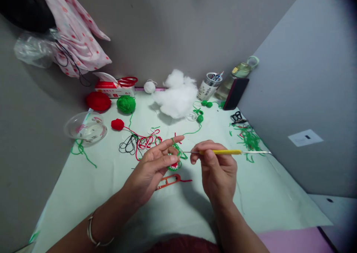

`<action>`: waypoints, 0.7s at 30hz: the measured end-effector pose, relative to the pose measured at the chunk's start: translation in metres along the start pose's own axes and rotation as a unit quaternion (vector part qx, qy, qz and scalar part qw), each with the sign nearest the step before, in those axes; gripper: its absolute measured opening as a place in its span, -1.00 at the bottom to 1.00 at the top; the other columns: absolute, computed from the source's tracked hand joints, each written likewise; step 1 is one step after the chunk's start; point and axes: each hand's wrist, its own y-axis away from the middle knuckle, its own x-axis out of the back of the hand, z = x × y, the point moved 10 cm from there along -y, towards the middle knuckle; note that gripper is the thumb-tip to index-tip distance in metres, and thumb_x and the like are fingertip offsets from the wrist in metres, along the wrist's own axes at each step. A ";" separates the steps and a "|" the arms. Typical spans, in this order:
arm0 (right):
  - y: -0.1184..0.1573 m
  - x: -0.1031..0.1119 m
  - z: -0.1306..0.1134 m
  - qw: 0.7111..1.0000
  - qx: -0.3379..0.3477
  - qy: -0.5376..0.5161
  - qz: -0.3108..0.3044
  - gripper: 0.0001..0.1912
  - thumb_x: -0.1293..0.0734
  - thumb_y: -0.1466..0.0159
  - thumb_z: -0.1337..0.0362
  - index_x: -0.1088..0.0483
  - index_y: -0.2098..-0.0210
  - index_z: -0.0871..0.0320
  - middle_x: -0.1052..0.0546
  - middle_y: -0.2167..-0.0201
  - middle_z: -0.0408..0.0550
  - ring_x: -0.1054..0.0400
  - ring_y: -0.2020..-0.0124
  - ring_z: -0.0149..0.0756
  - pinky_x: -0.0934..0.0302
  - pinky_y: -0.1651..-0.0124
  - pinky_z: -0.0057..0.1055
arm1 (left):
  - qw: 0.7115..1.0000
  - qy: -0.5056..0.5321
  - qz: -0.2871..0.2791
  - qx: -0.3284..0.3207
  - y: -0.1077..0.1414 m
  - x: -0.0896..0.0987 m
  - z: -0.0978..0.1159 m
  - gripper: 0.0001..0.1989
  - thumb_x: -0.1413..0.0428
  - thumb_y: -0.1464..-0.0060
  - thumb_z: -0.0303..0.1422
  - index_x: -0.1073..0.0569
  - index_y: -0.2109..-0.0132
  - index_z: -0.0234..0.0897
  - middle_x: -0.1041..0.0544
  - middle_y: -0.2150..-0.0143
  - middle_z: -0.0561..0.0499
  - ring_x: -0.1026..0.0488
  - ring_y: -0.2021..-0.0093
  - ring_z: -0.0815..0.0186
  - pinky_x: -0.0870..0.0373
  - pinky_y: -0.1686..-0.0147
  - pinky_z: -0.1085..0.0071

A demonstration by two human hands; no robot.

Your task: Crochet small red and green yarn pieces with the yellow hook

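Observation:
My left hand (154, 167) pinches a small crocheted piece (174, 165) in red, white and green, its index finger stretched out with green yarn looped over it. Between thumb and fingers, my right hand (219, 169) grips the yellow handle of a crochet hook (227, 152). The hook's thin metal tip points left and reaches the green yarn by the piece; the exact contact is too small to tell. Below the left hand, orange thread snips (169, 181) lie on the table, partly covered by that hand.
Stuffing (178, 95) sits at the back centre. Green yarn ball (126, 104), red yarn (98, 101) and a clear plastic bowl (85, 128) stand left. A pen holder (209, 86), bottle (232, 78) and phone (236, 93) are back right, green scraps (249, 137) nearer. Grey partitions enclose the table (92, 197).

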 end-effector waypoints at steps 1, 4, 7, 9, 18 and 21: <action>-0.002 0.001 0.001 1.000 -0.008 -0.014 0.002 -0.86 -0.41 -0.42 0.23 -0.63 0.23 0.08 -0.56 0.38 -0.11 -0.45 0.45 -0.37 -0.41 0.42 -0.41 | 1.000 -0.004 -0.005 0.002 0.000 0.000 0.001 -0.54 -0.43 0.00 -0.38 -0.70 -0.10 -0.18 -0.44 0.31 0.05 -0.33 0.29 0.37 -0.30 0.17 0.42; -0.007 0.004 0.006 0.998 -0.046 -0.039 0.007 -0.84 -0.42 -0.40 0.20 -0.62 0.27 0.09 -0.53 0.40 -0.13 -0.43 0.49 -0.41 -0.38 0.47 -0.45 | 1.000 -0.016 -0.014 0.004 0.000 0.001 0.003 -0.57 -0.42 -0.01 -0.37 -0.72 -0.07 -0.19 -0.46 0.28 0.03 -0.32 0.30 0.38 -0.29 0.21 0.44; -0.006 0.003 0.012 0.997 -0.073 -0.034 0.003 -0.81 -0.43 -0.39 0.15 -0.60 0.29 0.11 -0.53 0.42 -0.12 -0.40 0.53 -0.42 -0.35 0.51 -0.46 | 0.999 -0.036 -0.009 -0.010 0.001 0.001 0.002 -0.57 -0.41 -0.02 -0.37 -0.72 -0.09 -0.15 -0.52 0.24 0.00 -0.37 0.28 0.35 -0.33 0.17 0.40; -0.002 -0.003 0.012 0.998 -0.063 -0.018 -0.020 -0.79 -0.42 -0.40 0.13 -0.60 0.28 0.11 -0.58 0.39 -0.09 -0.44 0.50 -0.38 -0.38 0.47 -0.42 | 0.998 -0.057 -0.013 -0.024 0.002 -0.001 0.000 -0.56 -0.40 -0.06 -0.35 -0.69 -0.12 -0.11 -0.59 0.17 -0.03 -0.46 0.19 0.27 -0.38 0.07 0.33; 0.011 -0.018 -0.018 0.985 0.082 0.142 -0.057 -0.78 -0.34 -0.46 0.36 -0.63 0.07 0.00 -0.70 0.21 -0.04 -0.59 0.19 -0.21 -0.52 0.24 -0.27 | 0.995 -0.071 0.022 -0.067 0.000 0.003 0.000 -0.60 -0.42 -0.10 -0.32 -0.69 -0.10 -0.09 -0.60 0.24 0.03 -0.50 0.17 0.28 -0.42 0.03 0.34; 0.025 -0.031 -0.032 0.931 0.186 0.302 -0.089 -0.69 -0.38 -0.41 0.44 -0.63 -0.03 -0.04 -0.68 0.10 -0.01 -0.60 0.13 -0.21 -0.54 0.14 -0.27 | 0.996 -0.021 0.057 -0.062 0.000 0.008 -0.003 -0.60 -0.45 -0.04 -0.31 -0.70 -0.06 -0.11 -0.54 0.30 0.07 -0.44 0.24 0.35 -0.40 0.11 0.42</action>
